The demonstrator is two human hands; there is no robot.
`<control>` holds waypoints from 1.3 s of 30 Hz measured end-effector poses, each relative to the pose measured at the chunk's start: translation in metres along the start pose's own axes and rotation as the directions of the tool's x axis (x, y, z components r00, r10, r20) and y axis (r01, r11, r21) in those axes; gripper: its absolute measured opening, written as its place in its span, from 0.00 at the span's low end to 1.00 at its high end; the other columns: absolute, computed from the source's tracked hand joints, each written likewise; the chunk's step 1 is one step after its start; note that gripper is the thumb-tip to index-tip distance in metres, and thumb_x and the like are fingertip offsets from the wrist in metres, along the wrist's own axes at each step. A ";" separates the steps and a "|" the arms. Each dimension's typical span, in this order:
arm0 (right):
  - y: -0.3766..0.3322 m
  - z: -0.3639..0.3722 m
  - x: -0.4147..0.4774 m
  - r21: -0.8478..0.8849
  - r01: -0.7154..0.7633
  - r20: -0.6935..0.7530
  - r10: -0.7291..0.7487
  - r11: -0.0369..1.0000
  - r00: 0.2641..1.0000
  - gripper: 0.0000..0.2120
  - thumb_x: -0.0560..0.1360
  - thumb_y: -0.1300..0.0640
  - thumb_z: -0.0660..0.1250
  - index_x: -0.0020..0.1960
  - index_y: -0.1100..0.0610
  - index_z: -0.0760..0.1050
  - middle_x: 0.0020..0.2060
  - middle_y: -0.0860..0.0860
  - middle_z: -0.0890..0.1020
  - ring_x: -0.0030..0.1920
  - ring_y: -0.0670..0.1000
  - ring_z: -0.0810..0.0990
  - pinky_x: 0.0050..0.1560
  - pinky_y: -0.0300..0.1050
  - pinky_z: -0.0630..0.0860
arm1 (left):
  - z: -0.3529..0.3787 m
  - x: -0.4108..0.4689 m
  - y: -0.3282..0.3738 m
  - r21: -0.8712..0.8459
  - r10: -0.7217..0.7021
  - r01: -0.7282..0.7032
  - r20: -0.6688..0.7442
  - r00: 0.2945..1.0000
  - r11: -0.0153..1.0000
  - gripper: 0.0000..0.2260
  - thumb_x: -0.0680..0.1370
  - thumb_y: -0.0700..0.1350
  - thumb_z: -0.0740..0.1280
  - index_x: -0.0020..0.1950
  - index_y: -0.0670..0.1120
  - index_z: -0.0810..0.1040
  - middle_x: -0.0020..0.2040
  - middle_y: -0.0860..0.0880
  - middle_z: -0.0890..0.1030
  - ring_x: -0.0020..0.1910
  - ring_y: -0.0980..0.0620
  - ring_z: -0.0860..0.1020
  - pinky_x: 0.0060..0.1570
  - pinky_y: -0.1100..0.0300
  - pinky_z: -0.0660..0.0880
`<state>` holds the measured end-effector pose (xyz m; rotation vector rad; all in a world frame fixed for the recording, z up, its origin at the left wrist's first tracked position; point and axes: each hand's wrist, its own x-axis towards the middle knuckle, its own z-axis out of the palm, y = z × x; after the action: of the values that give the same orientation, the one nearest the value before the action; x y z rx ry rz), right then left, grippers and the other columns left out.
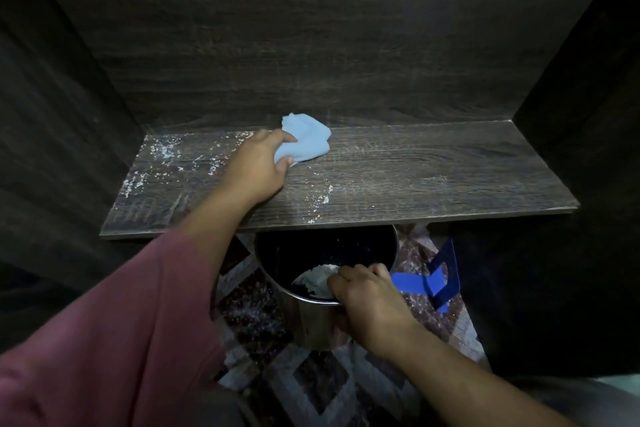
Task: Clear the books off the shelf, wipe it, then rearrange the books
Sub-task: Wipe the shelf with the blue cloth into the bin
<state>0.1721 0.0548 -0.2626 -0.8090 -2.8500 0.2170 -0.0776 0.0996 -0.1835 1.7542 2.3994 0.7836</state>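
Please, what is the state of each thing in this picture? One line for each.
shelf: no books on it, white crumbs scattered, mostly left.
blue cloth: crumpled, lying on the shelf.
left hand: grips the blue cloth.
metal pot: open, below the shelf's front edge, white debris inside.
right hand: grips the metal pot's rim.
blue bookend: on the floor beside the pot.
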 end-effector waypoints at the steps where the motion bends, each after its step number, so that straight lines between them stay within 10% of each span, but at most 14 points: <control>1: -0.001 0.000 0.000 0.000 -0.001 -0.007 0.001 1.000 1.000 0.21 0.46 0.56 0.80 0.35 0.49 0.74 0.32 0.44 0.75 0.33 0.48 0.76 0.35 0.43 0.71 | 0.000 -0.003 0.001 -0.001 0.001 -0.001 -0.007 1.000 1.000 0.15 0.76 0.46 0.68 0.63 0.50 0.76 0.61 0.46 0.76 0.59 0.43 0.74 0.56 0.55 0.69; 15: -0.015 -0.013 0.003 -0.016 0.019 0.047 -0.018 1.000 0.999 0.23 0.41 0.56 0.80 0.33 0.50 0.75 0.29 0.45 0.75 0.30 0.49 0.76 0.31 0.44 0.71 | 0.009 -0.092 0.051 0.031 -0.067 0.072 -0.137 0.988 0.997 0.14 0.74 0.47 0.71 0.59 0.48 0.77 0.52 0.45 0.76 0.47 0.43 0.78 0.44 0.55 0.69; 21: -0.016 -0.031 0.000 -0.022 -0.006 0.175 0.009 1.000 0.985 0.14 0.71 0.64 0.65 0.56 0.56 0.76 0.50 0.54 0.77 0.54 0.56 0.75 0.54 0.51 0.65 | 0.008 -0.118 0.071 -0.017 -0.162 0.162 -0.100 0.982 0.987 0.13 0.76 0.49 0.67 0.60 0.50 0.74 0.54 0.48 0.74 0.51 0.45 0.76 0.46 0.56 0.68; 27: -0.011 -0.024 -0.003 -0.033 -0.018 0.118 0.022 0.999 0.993 0.23 0.41 0.55 0.80 0.32 0.50 0.74 0.28 0.46 0.75 0.28 0.48 0.76 0.29 0.45 0.71 | -0.010 -0.077 0.051 -0.232 -0.197 0.144 -0.227 0.954 0.962 0.12 0.73 0.43 0.70 0.56 0.47 0.77 0.53 0.44 0.78 0.52 0.45 0.76 0.48 0.62 0.66; 39: 0.001 -0.020 0.008 -0.006 -0.040 0.066 0.040 0.999 0.997 0.21 0.41 0.59 0.78 0.31 0.51 0.74 0.28 0.47 0.75 0.27 0.51 0.77 0.29 0.47 0.71 | 0.014 0.013 0.029 -0.086 0.031 -0.021 0.123 0.992 0.996 0.14 0.78 0.41 0.67 0.63 0.50 0.78 0.64 0.46 0.76 0.62 0.46 0.73 0.58 0.63 0.64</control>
<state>0.1704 0.0619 -0.2419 -0.8766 -2.8987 0.2475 -0.0520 0.1225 -0.1806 1.7509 2.2350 0.7431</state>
